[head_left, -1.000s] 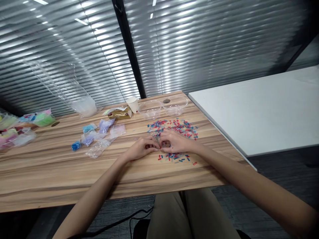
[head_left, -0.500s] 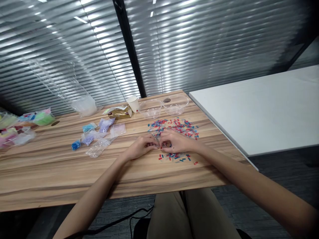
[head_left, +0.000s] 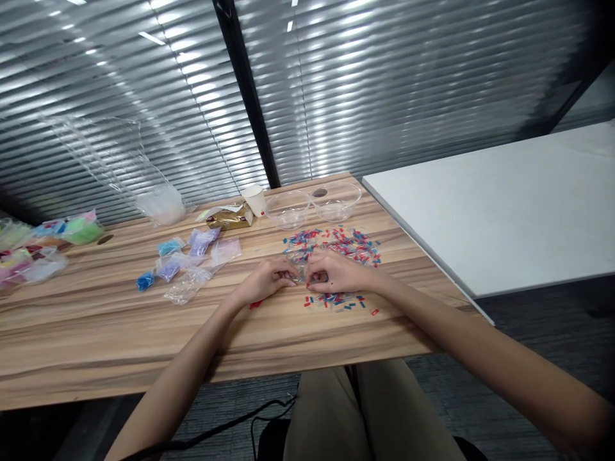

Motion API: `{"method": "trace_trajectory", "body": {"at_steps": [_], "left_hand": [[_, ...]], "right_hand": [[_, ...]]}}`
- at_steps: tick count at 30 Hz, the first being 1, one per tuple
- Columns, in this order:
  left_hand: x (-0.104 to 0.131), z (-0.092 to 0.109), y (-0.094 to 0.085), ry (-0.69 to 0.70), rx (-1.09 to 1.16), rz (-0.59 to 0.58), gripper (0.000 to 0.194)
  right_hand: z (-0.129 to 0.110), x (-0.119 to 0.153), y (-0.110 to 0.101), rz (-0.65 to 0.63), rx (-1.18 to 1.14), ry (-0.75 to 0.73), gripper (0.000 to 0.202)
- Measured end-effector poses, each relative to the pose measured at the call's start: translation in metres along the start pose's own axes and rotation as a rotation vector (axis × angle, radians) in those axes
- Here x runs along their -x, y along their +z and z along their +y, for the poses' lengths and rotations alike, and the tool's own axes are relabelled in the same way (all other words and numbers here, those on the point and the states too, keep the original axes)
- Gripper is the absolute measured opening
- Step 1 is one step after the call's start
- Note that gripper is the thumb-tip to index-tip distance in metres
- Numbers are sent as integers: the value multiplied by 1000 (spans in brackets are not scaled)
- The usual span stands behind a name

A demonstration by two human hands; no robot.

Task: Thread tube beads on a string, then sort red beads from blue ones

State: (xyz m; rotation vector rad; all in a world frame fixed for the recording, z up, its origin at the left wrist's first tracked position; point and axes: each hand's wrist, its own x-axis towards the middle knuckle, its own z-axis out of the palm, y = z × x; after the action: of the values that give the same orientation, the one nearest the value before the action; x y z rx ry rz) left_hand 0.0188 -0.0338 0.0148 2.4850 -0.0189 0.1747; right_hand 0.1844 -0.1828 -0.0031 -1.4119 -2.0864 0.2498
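Many small flat red, blue and clear pieces (head_left: 353, 246) lie scattered on the wooden table before me. My right hand (head_left: 331, 272) is among them, its thumb and fingers drawn into a pinch. A red spot shows at its fingertips, but what they hold is too small to make out. Left of the pile rests my left hand (head_left: 271, 278), fingers bent and a little apart, with nothing visible in them. Beside its wrist lie a few red pieces (head_left: 255, 305), partly covered by the hand.
Behind the pile stand clear plastic bowls (head_left: 289, 211), a paper cup (head_left: 254, 200) and a gold packet (head_left: 229, 216). Bags of purple and blue material (head_left: 204, 240) lie to the left. A white table (head_left: 490, 218) adjoins on the right, and the wooden table's front edge is near my lap.
My left hand has drawn slightly left, away from my right hand, and its fingers have loosened. Red pieces now show by its wrist. My right hand keeps nearly the same place.
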Motion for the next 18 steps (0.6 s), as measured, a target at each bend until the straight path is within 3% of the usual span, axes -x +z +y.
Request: {"method": "trace_trajectory", "body": {"at_steps": [7,14,18], "left_hand": [[-4,0,10,35,-28,93,8],[-1,5,4,53,-11,151,9],[2,8,4,-6,15,108,10]], "right_hand": [[-5,-2,2,18,12,-28,8],[-6,-3,5,22,32,-54,11],[-5,-3,7,36,25,-41,10]]}}
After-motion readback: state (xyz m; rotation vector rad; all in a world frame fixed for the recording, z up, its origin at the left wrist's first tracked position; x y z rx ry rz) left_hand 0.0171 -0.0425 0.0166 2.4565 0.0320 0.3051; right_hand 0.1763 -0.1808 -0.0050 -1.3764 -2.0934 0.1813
